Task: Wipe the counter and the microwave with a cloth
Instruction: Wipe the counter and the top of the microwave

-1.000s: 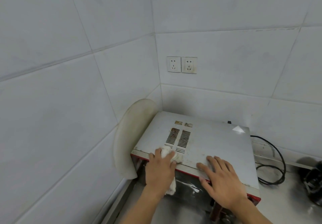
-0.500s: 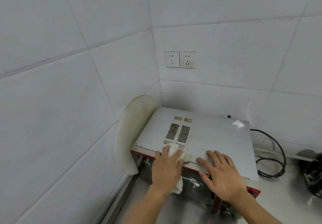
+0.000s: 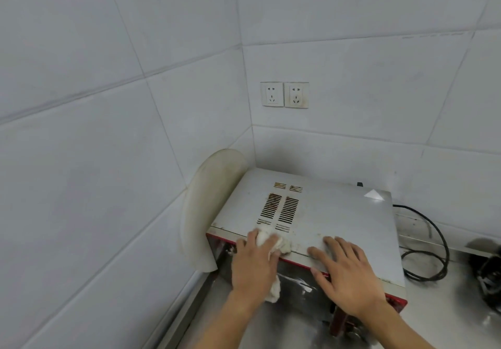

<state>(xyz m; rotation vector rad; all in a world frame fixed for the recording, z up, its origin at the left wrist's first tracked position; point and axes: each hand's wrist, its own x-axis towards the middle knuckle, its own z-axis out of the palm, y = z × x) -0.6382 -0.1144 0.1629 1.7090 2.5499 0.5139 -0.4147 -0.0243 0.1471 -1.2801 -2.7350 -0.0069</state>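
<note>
A grey-topped microwave with a red front edge and rusty vent slots stands in the tiled corner on a steel counter. My left hand grips a crumpled white cloth and presses it on the microwave's front top edge, just below the vents. A tail of the cloth hangs down over the door. My right hand lies flat with spread fingers on the top near the front right.
A cream round board leans between the microwave and the left wall. A black cable loops on the counter to the right, beside a dark object at the frame edge. Two wall sockets sit above.
My left hand with the cloth has slid a little to the right along the microwave's front top edge. My right hand has stayed flat in the same place.
</note>
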